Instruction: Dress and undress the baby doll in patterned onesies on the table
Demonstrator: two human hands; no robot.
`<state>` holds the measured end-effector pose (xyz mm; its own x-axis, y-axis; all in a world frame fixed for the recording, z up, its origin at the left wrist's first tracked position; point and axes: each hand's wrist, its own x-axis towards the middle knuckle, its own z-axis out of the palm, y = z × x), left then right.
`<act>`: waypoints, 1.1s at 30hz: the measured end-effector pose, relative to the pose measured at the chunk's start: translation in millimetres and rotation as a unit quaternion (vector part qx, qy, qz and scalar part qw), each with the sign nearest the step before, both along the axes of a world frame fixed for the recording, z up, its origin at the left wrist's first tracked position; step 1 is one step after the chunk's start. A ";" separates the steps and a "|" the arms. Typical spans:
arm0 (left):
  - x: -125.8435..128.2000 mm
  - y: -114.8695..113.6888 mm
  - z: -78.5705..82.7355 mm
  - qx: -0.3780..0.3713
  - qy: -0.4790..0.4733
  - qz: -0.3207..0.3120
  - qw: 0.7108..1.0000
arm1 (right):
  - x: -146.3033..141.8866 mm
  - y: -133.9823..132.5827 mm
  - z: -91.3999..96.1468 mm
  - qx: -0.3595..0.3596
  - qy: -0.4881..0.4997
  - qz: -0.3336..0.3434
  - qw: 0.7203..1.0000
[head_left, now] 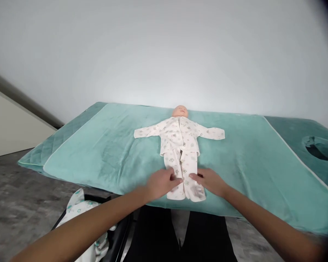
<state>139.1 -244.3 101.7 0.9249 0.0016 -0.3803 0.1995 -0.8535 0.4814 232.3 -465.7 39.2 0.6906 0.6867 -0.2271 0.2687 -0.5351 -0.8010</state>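
Note:
A baby doll [180,110] lies on its back, its head toward the wall. It is dressed in a white printed top [179,133] with the sleeves spread out to both sides, and in matching white trousers [190,165]. My left hand [162,184] is closed on the trouser leg at the left, thumb on top and fingers at its outer side. On the other leg, my right hand [210,181] grips the outer edge between thumb and fingers. Both trouser legs extend below my hands, their hems near the front edge of the bed.
A green velvety cover [82,145] with white piping lies over the bed, which stands against a pale wall [164,54]. At the right end is a face hole [322,148]. White patterned cloth [80,207] sits in a black cart [117,233] at the lower left.

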 end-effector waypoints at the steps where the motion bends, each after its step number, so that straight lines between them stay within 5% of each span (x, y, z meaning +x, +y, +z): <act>1: -2.8 -3.9 0.2 -0.005 0.000 0.012 1.000 | -7.6 0.7 3.2 0.018 0.042 -0.001 0.999; 8: -12.3 6.0 28.4 -0.060 -0.099 0.102 0.988 | -46.5 -0.3 12.7 0.226 0.192 -0.154 0.943; 13: -29.2 20.1 18.7 -0.128 0.046 0.054 0.989 | -54.2 -8.2 7.6 0.115 0.209 -0.026 0.971; 16: -21.8 32.6 5.3 -0.166 0.053 0.076 0.982 | -37.2 -16.4 11.1 0.050 0.096 -0.001 0.994; 20: 17.8 40.7 -0.7 0.015 -0.153 0.081 0.985 | -2.7 -9.4 14.4 0.026 -0.153 -0.089 0.984; 26: 71.3 22.7 -7.4 0.257 -0.300 -0.062 0.917 | 33.4 40.2 10.4 0.014 -0.352 -0.082 0.932; 33: 64.7 29.3 -9.6 0.241 -0.333 -0.147 0.900 | 46.7 27.6 14.1 0.076 -0.396 -0.065 0.913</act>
<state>203.7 -215.0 92.1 0.9349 -0.2634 0.2377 -0.2640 -0.9641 -0.0300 279.0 -438.1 53.3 0.6753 0.5693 0.4690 0.7373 -0.5028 -0.4512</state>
